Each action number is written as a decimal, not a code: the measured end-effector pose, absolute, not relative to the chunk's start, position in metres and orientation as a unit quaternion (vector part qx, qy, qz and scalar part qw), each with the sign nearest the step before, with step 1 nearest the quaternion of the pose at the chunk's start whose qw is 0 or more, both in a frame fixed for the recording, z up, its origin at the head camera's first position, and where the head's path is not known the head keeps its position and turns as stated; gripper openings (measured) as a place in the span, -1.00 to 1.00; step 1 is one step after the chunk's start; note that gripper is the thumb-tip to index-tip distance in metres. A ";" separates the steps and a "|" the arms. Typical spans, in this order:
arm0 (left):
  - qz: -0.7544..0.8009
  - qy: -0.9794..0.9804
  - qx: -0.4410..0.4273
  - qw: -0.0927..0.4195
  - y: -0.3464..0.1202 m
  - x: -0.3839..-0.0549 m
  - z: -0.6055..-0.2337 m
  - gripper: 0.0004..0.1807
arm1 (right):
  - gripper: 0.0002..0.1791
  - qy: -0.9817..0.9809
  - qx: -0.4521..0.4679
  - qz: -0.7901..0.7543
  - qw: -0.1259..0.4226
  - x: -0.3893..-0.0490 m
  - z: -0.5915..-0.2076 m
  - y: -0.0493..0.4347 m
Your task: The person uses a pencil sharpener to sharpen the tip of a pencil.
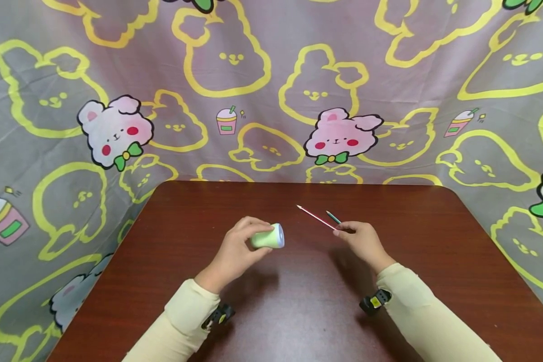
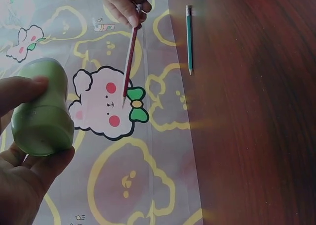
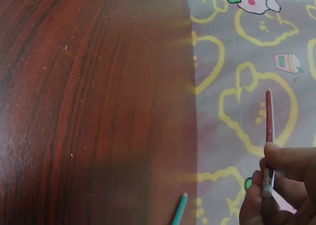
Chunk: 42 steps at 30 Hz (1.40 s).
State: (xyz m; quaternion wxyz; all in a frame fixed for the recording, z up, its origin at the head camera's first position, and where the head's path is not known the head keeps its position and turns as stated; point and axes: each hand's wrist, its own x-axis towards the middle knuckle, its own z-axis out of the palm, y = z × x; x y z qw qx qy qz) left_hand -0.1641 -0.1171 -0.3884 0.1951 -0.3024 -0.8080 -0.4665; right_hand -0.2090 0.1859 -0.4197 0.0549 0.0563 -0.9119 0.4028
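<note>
My left hand [image 1: 235,247] grips a light green waisted cylinder [image 1: 263,239] with a pale blue end. That end faces right, toward the other hand; the left wrist view shows the rounded green base [image 2: 42,128], thumb on one side and fingers on the other. My right hand [image 1: 365,245] pinches a red-and-white pencil [image 1: 315,216] near its rear end, above the table. Its pale tip points forward and left, apart from the cylinder. A teal pencil [image 2: 189,42] lies on the table beyond the right hand, which partly hides it in the head view.
The dark reddish-brown table [image 1: 298,301] has rounded far corners. A grey curtain [image 1: 271,60] with yellow outlines and cartoon rabbits hangs behind it and along both sides. Both wrists carry a black strapped device [image 1: 375,300] below a cream sleeve [image 1: 416,296].
</note>
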 end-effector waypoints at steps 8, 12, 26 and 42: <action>-0.466 -0.810 -0.299 0.194 -0.119 -0.163 -0.389 -0.55 | -0.76 -0.906 0.030 0.421 0.035 -0.221 -0.427 0.176; -0.466 -0.810 -0.298 0.193 -0.119 -0.162 -0.388 -0.54 | -0.78 -0.905 0.016 0.424 0.029 -0.226 -0.431 0.171; -0.469 -0.810 -0.301 0.183 -0.116 -0.164 -0.390 -0.54 | -0.78 -0.910 -0.008 0.413 0.018 -0.236 -0.444 0.161; -0.456 -0.813 -0.307 0.190 -0.115 -0.163 -0.390 -0.54 | -0.73 -0.921 -0.040 0.386 -0.033 -0.244 -0.453 0.160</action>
